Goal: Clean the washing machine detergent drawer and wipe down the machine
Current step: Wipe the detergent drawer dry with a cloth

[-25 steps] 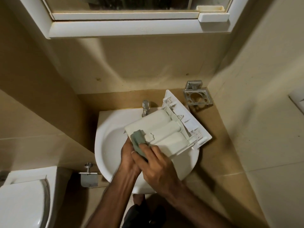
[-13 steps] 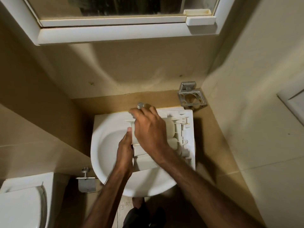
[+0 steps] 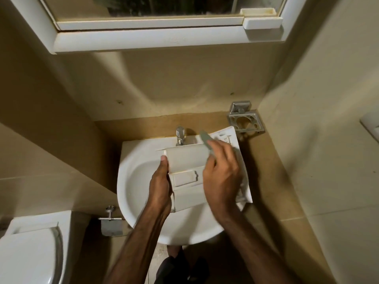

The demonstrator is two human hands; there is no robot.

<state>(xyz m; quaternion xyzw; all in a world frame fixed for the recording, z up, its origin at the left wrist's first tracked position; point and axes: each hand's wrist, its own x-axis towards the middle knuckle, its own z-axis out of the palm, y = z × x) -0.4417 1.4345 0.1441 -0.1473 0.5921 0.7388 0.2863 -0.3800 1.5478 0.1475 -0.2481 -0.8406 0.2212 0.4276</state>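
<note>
over the sink (image 3: 133, 181), the left hand (image 3: 161, 186) grips the detergent drawer (image 3: 185, 160) by its left edge; the right hand (image 3: 222, 177) pinches a green sponge (image 3: 206, 140) against it.

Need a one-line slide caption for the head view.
Left hand holds detergent drawer over sink; right hand scrubs it with green pad.

left hand (image 3: 161, 182) in a curled grip, right hand (image 3: 222, 177) pinching
</note>
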